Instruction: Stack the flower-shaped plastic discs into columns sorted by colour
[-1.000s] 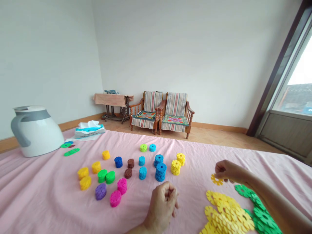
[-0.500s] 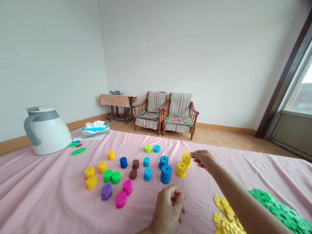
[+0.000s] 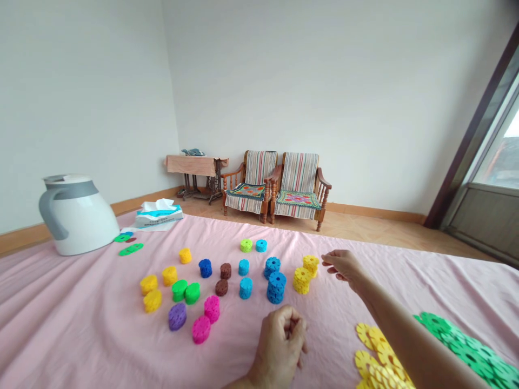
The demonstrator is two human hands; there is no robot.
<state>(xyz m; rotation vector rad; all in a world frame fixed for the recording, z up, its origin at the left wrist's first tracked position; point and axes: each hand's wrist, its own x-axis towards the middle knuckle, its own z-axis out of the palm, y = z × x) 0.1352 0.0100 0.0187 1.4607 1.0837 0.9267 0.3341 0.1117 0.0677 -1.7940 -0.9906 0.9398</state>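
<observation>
My right hand (image 3: 340, 265) hovers just right of two yellow stacks of notched plastic discs, its fingers loosely bent and apart, with nothing visible between them. The nearer yellow stack (image 3: 301, 280) stands beside the farther yellow stack (image 3: 311, 265). My left hand (image 3: 279, 343) rests closed on the cloth, fingers curled in, and nothing shows in it. Just beyond it are a taller blue stack (image 3: 276, 287) and another blue stack (image 3: 272, 267). Under my right forearm lie loose yellow discs (image 3: 377, 356), with a heap of green discs (image 3: 466, 346) to their right.
Several small disc stacks stand leftward, including pink (image 3: 201, 329), purple (image 3: 177, 316), green (image 3: 192, 293), brown (image 3: 221, 287) and orange-yellow (image 3: 152, 301). A white-grey jug (image 3: 85, 221) and tissue box (image 3: 159, 216) sit on the pink cloth (image 3: 101, 346) at the far left.
My right hand has moved slightly right, off the farther yellow stack, where its fingers were at a yellow disc on top. My left hand has stayed put.
</observation>
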